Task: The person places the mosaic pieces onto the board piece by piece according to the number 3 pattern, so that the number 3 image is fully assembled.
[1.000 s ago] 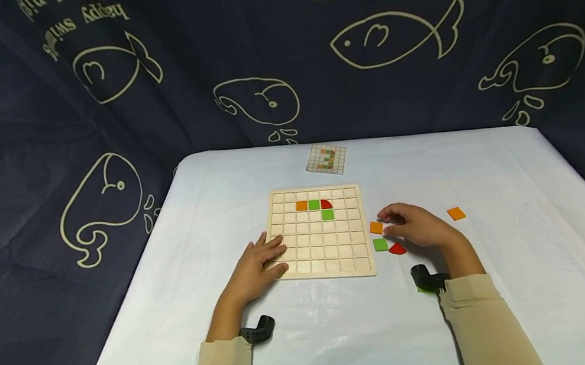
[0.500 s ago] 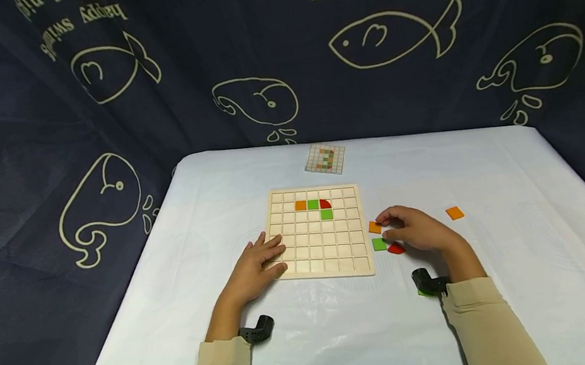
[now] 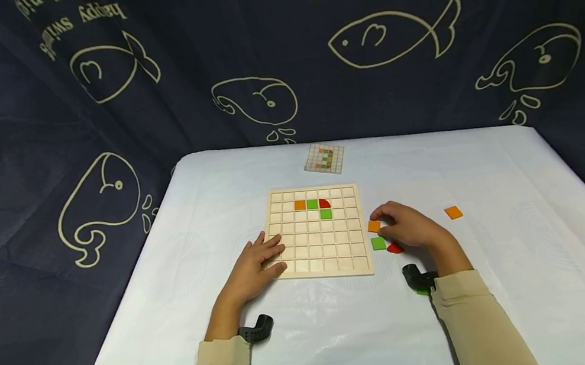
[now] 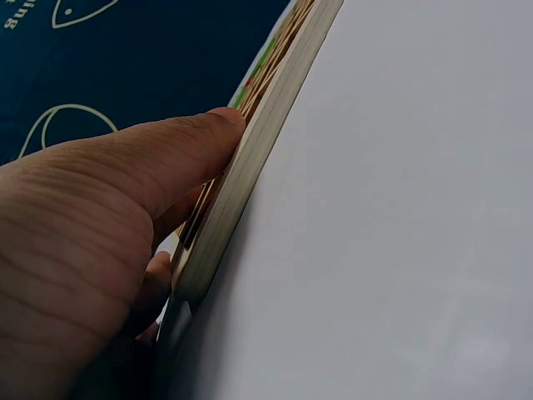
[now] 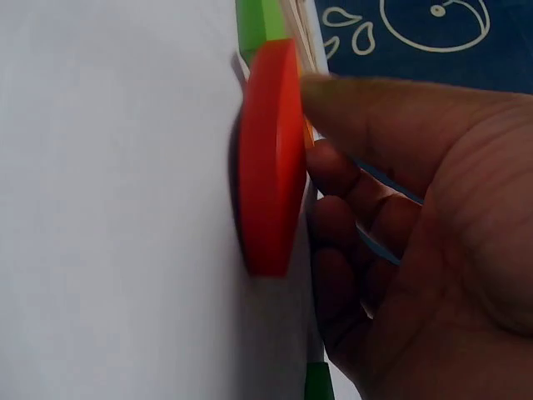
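Just right of the board [image 3: 331,266], the orange tile [image 3: 374,226] lies between the right hand [image 3: 409,225]'s thumb and forefinger; pinched or not, I can't tell. A loose hold could drop it, or the thumb nudge the nearby green tile [image 3: 378,243] (the left hand [image 3: 255,271], fingers spread, rests on the board).

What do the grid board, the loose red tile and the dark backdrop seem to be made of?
Grid board: probably wood, pale and matte, with faint streaks along its edge.
Loose red tile: perhaps painted wood or plastic; smooth, no visible grain.
Dark backdrop: likely matte cloth, given its soft folds.
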A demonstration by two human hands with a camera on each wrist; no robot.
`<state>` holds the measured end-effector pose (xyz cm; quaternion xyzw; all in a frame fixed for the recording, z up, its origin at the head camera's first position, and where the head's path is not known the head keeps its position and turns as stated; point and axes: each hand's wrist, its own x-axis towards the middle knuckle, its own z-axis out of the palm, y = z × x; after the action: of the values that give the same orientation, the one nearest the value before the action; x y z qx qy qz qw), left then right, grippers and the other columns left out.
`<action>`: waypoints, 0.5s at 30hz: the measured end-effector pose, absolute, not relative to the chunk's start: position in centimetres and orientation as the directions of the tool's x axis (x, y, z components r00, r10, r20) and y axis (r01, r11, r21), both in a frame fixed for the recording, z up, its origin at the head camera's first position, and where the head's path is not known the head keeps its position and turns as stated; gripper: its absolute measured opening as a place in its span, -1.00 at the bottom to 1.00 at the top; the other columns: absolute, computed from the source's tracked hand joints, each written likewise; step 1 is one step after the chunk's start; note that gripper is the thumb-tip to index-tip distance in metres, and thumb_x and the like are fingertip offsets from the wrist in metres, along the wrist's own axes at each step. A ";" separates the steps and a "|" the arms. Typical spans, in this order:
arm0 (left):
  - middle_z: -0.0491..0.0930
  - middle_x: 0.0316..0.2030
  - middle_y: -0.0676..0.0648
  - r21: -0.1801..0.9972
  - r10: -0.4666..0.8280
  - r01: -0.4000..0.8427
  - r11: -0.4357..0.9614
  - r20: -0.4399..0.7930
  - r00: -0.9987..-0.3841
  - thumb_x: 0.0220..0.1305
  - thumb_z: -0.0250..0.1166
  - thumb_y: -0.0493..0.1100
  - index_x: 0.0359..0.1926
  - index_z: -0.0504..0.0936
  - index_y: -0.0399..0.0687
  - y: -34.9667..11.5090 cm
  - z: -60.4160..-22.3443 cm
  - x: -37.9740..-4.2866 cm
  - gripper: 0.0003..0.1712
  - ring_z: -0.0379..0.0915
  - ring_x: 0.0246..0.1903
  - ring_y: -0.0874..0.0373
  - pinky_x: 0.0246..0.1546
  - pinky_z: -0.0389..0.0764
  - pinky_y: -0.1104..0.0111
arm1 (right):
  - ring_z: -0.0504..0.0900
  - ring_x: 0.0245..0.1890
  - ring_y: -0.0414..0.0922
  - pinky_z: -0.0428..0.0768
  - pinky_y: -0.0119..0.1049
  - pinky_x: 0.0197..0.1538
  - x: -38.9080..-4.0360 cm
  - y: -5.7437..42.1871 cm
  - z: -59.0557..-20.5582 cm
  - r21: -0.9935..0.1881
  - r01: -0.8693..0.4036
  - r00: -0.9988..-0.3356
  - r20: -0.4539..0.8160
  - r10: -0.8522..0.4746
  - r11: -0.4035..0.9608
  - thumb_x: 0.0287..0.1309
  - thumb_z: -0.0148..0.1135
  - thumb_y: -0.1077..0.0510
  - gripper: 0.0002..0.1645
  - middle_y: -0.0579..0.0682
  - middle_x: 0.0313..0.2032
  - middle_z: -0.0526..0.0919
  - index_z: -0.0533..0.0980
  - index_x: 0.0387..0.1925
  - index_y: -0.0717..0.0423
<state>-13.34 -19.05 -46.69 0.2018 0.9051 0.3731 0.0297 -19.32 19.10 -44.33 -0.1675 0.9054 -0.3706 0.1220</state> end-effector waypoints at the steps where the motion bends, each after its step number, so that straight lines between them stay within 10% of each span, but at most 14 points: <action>1: 0.34 0.38 -0.04 0.686 0.388 0.346 0.640 0.100 -0.916 0.31 0.36 -0.07 0.26 0.57 -0.18 -19.0 -46.7 -13.4 -0.45 -0.09 0.49 -0.10 0.45 -0.14 -0.10 | 0.46 0.09 0.14 0.40 0.13 0.22 -19.4 19.1 -44.3 -0.707 -0.214 -0.916 -0.095 -0.391 0.675 0.24 0.23 0.33 -0.69 0.20 0.07 0.54 0.55 0.03 0.25; 15: 0.35 0.38 -0.06 0.688 0.392 0.350 0.636 0.103 -0.914 0.30 0.36 -0.09 0.25 0.57 -0.19 -18.9 -46.6 -13.4 -0.46 -0.08 0.49 -0.12 0.45 -0.14 -0.12 | 0.46 0.09 0.12 0.38 0.13 0.24 -19.9 18.6 -44.4 -0.664 -0.202 -0.921 -0.121 -0.370 0.720 0.18 0.20 0.38 -0.66 0.17 0.07 0.54 0.57 0.01 0.21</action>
<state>-13.36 -18.94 -46.62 0.2050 0.9041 0.3740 0.0279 -19.87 18.63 -44.42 -0.1555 0.9191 -0.3403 0.1234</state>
